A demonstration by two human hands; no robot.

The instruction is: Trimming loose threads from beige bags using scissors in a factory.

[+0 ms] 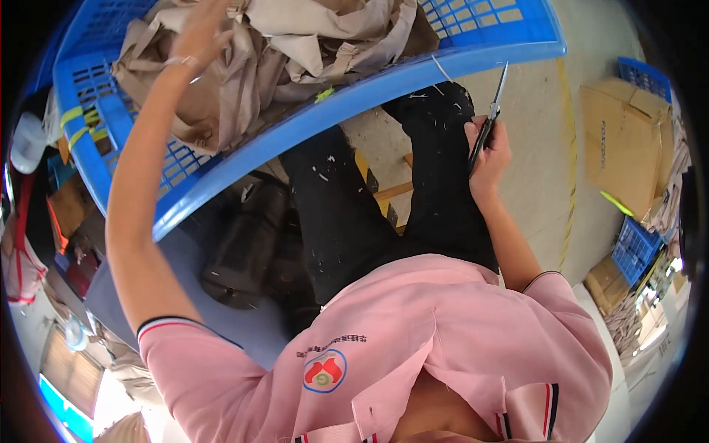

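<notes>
My left hand [203, 33] reaches over the beige fabric pieces [325, 55] heaped in a blue plastic crate [354, 96]. It is smeared and partly cut off by the top edge, so whether it grips the cloth cannot be made out. A pair of scissors [501, 90] with dark handles is in my right hand [491, 159], to the right of my knee and just outside the crate's near rim. The scissors' pointed blade is directed away from me, and its tip comes close to the rim. Fingers wrap around the handles.
The crate stands in front of my legs. On the right are a cardboard box [620, 140] and another blue crate [635, 247]. A yellow line [569, 162] runs along the floor. Dark machinery [247, 240] sits left of my legs. White thread scraps [321, 173] lie on my trousers.
</notes>
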